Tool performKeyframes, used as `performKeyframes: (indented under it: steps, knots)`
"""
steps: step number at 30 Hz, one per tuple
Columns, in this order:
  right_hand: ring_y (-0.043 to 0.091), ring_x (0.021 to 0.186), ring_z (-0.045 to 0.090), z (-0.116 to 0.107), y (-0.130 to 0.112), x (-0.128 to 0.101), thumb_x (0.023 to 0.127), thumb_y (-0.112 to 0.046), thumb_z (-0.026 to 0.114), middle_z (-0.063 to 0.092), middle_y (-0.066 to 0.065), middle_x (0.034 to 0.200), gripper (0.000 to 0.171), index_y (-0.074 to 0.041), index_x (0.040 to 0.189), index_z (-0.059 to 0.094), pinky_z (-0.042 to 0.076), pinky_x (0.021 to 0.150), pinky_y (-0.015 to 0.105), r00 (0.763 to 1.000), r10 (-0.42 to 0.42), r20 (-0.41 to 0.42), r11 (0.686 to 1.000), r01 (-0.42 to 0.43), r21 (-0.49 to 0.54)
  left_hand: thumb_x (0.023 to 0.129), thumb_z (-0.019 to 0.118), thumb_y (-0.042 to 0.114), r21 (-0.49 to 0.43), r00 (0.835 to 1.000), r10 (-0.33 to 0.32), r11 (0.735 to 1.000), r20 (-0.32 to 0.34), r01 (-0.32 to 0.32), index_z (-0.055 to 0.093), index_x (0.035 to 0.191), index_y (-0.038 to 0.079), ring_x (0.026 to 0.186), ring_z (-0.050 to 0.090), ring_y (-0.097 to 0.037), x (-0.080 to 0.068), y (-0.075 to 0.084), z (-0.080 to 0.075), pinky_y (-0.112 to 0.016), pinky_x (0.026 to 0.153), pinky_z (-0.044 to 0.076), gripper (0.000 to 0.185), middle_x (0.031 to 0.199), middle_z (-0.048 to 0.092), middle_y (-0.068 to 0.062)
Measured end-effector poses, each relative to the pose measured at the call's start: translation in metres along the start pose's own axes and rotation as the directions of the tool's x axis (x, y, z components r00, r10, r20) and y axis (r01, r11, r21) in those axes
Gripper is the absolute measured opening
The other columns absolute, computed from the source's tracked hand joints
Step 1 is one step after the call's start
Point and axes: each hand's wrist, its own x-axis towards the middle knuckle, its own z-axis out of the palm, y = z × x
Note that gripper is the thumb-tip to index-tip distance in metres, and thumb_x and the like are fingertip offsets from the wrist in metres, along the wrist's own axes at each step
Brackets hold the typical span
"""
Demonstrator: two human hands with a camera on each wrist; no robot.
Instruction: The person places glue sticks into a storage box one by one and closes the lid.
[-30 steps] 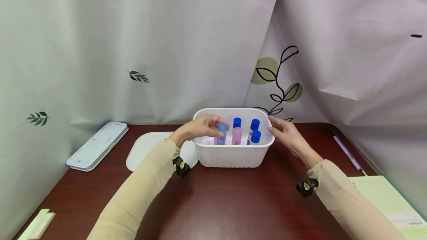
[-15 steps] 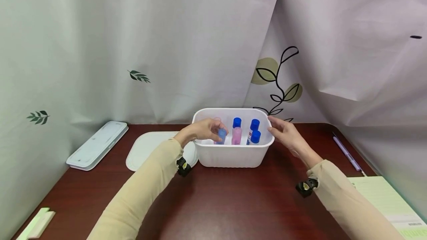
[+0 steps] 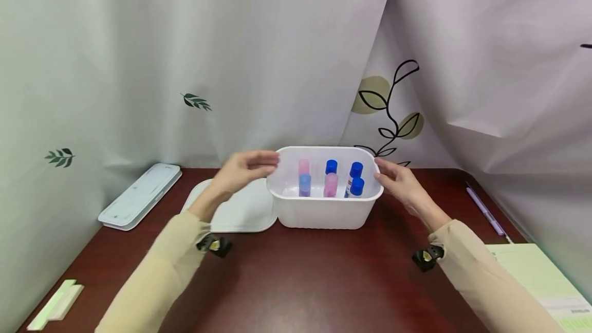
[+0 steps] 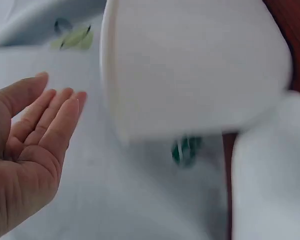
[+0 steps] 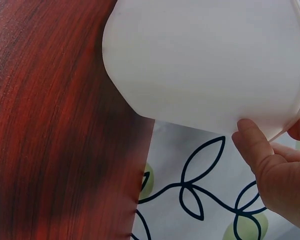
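Observation:
A white plastic bin (image 3: 324, 215) stands on the dark red table. Inside, small upright tubes stand in two rows: a light blue one (image 3: 304, 185) at front left, a pink one (image 3: 303, 166) behind it, another pink one (image 3: 330, 185) in the middle, and several with dark blue caps (image 3: 356, 187). My left hand (image 3: 240, 171) is beside the bin's left rim, fingers extended and holding nothing; the left wrist view shows its palm (image 4: 27, 175) apart from the bin. My right hand (image 3: 404, 186) grips the right rim, its thumb (image 5: 252, 140) against the outer wall.
A white lid (image 3: 242, 209) lies left of the bin, partly behind my left arm. Farther left are a pale flat case (image 3: 141, 197) and light green and white sticks (image 3: 56, 302). On the right lie a purple pen (image 3: 485, 210) and a green notepad (image 3: 536, 276). A curtain hangs behind.
My left hand let go of the light blue tube, which stands in the bin, and moved left out past the rim. The right hand stayed on the right rim.

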Motion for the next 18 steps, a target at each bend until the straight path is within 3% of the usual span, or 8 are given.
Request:
performKeyframes:
  steps: [2, 4, 6, 8, 10, 13, 15, 18]
  knots:
    - [0.042, 0.127, 0.042, 0.000, -0.001, 0.001, 0.098, -0.012, 0.048, 0.034, 0.030, 0.144, 0.056, 0.002, 0.147, 0.024, 0.043, 0.097, 0.045, 1.000, 0.008, 0.006, 1.000, -0.008, 0.009, 0.089, 0.064, 0.008, -0.088, 0.995, -0.054, 0.995, -0.079, 0.047, 0.050, 0.129, -0.008, 0.104, 0.064, -0.017, -0.017, -0.012, -0.022, -0.028, 0.091, 0.051, 0.045, 0.118, 0.064, -0.016]
    - [0.042, 0.127, 0.042, -0.001, -0.001, 0.001, 0.099, -0.011, 0.048, 0.034, 0.030, 0.144, 0.056, 0.001, 0.147, 0.023, 0.043, 0.097, 0.045, 1.000, 0.014, 0.013, 1.000, -0.014, 0.016, 0.090, 0.063, 0.009, -0.159, 0.980, -0.125, 0.982, -0.152, 0.100, 0.044, 0.132, -0.011, 0.097, 0.065, -0.007, -0.033, -0.029, -0.046, -0.023, 0.088, 0.052, 0.050, 0.108, 0.068, -0.003]
    - [0.042, 0.127, 0.042, -0.002, -0.001, 0.002, 0.099, -0.011, 0.047, 0.033, 0.030, 0.144, 0.056, 0.001, 0.147, 0.023, 0.043, 0.096, 0.043, 1.000, 0.015, 0.016, 1.000, -0.015, 0.015, 0.092, 0.060, 0.007, -0.213, 0.959, -0.191, 0.966, -0.208, 0.146, 0.037, 0.134, -0.015, 0.090, 0.063, 0.001, -0.047, -0.048, -0.066, -0.019, 0.085, 0.052, 0.053, 0.097, 0.068, 0.010]
    - [0.042, 0.127, 0.042, -0.002, -0.002, 0.002, 0.099, -0.011, 0.047, 0.033, 0.030, 0.145, 0.056, 0.001, 0.147, 0.022, 0.043, 0.096, 0.042, 1.000, 0.012, 0.019, 1.000, -0.012, 0.013, 0.093, 0.057, 0.009, -0.185, 0.931, -0.261, 0.958, -0.256, 0.218, 0.034, 0.136, -0.015, 0.086, 0.060, 0.008, -0.060, -0.065, -0.083, -0.015, 0.082, 0.051, 0.054, 0.092, 0.063, 0.018]
    - [0.042, 0.127, 0.042, -0.002, -0.002, 0.003, 0.099, -0.011, 0.047, 0.033, 0.030, 0.144, 0.056, 0.001, 0.147, 0.022, 0.044, 0.095, 0.040, 1.000, 0.008, 0.020, 1.000, -0.008, 0.009, 0.095, 0.055, 0.012, -0.112, 0.896, -0.329, 0.944, -0.297, 0.310, 0.035, 0.136, -0.014, 0.085, 0.056, 0.010, -0.069, -0.080, -0.093, -0.020, 0.086, 0.052, 0.053, 0.101, 0.065, 0.009]
    - [0.042, 0.127, 0.042, -0.002, -0.002, 0.003, 0.099, -0.013, 0.048, 0.033, 0.030, 0.144, 0.057, 0.002, 0.147, 0.022, 0.044, 0.095, 0.040, 1.000, 0.003, 0.023, 1.000, -0.004, 0.010, 0.096, 0.053, 0.020, 0.023, 0.848, -0.407, 0.898, -0.338, 0.440, 0.038, 0.137, -0.011, 0.092, 0.055, 0.003, -0.078, -0.097, -0.102, -0.035, 0.095, 0.049, 0.054, 0.124, 0.057, -0.016]
    - [0.042, 0.127, 0.042, -0.001, -0.001, 0.002, 0.099, -0.013, 0.048, 0.033, 0.030, 0.144, 0.057, 0.002, 0.147, 0.022, 0.044, 0.095, 0.040, 1.000, 0.001, 0.025, 1.000, -0.002, 0.016, 0.096, 0.052, 0.021, 0.081, 0.830, -0.426, 0.872, -0.361, 0.483, 0.038, 0.136, -0.011, 0.098, 0.056, -0.006, -0.082, -0.106, -0.104, -0.044, 0.099, 0.045, 0.053, 0.135, 0.045, -0.028]
    - [0.042, 0.127, 0.042, -0.001, -0.002, 0.001, 0.099, -0.012, 0.047, 0.033, 0.030, 0.144, 0.056, 0.002, 0.147, 0.022, 0.044, 0.095, 0.041, 1.000, 0.002, 0.022, 1.000, -0.002, 0.018, 0.095, 0.051, 0.021, 0.110, 0.809, -0.440, 0.850, -0.389, 0.515, 0.041, 0.133, -0.013, 0.100, 0.056, -0.014, -0.086, -0.114, -0.105, -0.046, 0.097, 0.047, 0.052, 0.134, 0.044, -0.031]
